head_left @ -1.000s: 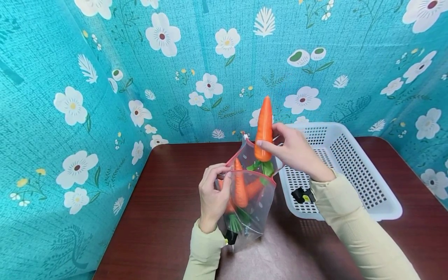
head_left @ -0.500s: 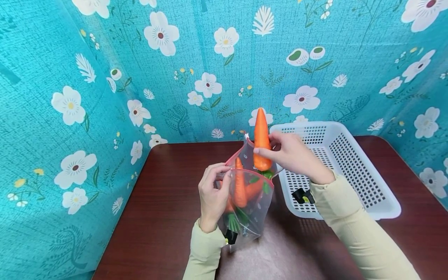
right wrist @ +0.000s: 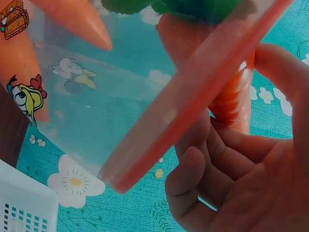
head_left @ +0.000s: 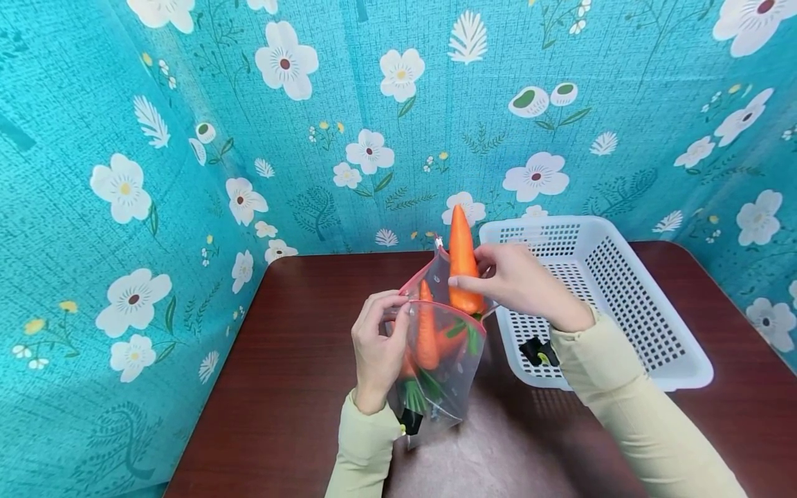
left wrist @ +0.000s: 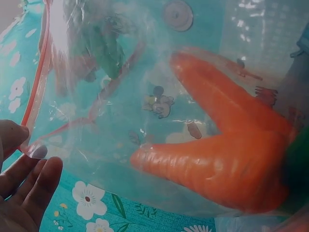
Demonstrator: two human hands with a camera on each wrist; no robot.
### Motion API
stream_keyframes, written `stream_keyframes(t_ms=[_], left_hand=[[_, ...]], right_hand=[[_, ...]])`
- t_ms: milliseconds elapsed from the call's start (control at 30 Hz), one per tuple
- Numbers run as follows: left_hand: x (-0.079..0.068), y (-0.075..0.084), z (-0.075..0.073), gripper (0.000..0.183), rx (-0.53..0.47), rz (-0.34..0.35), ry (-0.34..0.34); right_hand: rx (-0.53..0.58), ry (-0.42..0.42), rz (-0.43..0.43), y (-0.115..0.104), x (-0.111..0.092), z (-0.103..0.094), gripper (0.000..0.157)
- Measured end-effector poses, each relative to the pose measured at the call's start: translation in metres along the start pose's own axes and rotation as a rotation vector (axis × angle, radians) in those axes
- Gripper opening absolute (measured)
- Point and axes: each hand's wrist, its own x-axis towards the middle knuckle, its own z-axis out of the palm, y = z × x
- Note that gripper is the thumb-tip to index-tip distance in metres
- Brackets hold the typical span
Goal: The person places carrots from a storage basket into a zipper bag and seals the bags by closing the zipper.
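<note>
My left hand (head_left: 378,353) pinches the red-edged rim of a clear zip bag (head_left: 463,373), thumb and fingers right at the edge in the left wrist view. Several carrots (head_left: 427,339) with green tops show through the plastic, two forming a V in the left wrist view. My right hand (head_left: 519,280) holds another carrot (head_left: 462,259) by its thick end, tip pointing up. Its green leaves (right wrist: 203,9) hang down inside the bag's mouth, seen through the plastic in the right wrist view. The bag's red strip (right wrist: 159,140) crosses in front of that carrot there.
A white perforated basket (head_left: 697,373) stands on the dark red-brown table (head_left: 280,387), right of the bag and partly behind my right forearm. Blue flowered cloth (head_left: 349,83) rises behind and to the left. Each wrist carries a black camera mount.
My right hand has lowered the carrot and shifted it slightly left, so its leaves and thick end sit deeper at the bag's mouth. The left hand keeps its pinch on the rim.
</note>
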Motion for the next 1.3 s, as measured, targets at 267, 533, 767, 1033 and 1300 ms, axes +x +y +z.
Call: stream_keyframes(t_ms=[267, 533, 767, 1033, 1300], left_hand=[[-0.001, -0.004, 0.0, 0.013, -0.021, 0.018, 0.016], [0.0, -0.005, -0.001, 0.01, -0.032, 0.04, 0.04], [0.0, -0.006, -0.002, 0.01, -0.034, 0.035, 0.047], [0.001, -0.004, -0.003, 0.01, -0.042, 0.047, 0.059], [0.004, -0.003, -0.006, 0.011, -0.031, 0.115, 0.103]], right_hand=[[0.009, -0.029, -0.014, 0.0, -0.002, 0.002, 0.034], [-0.044, 0.117, -0.009, 0.008, 0.0, -0.004, 0.025], [-0.105, 0.144, 0.02, 0.021, 0.004, -0.004, 0.036], [-0.117, 0.026, 0.068, 0.034, 0.007, -0.001, 0.04], [-0.105, -0.023, 0.057, 0.037, 0.007, 0.0, 0.016]])
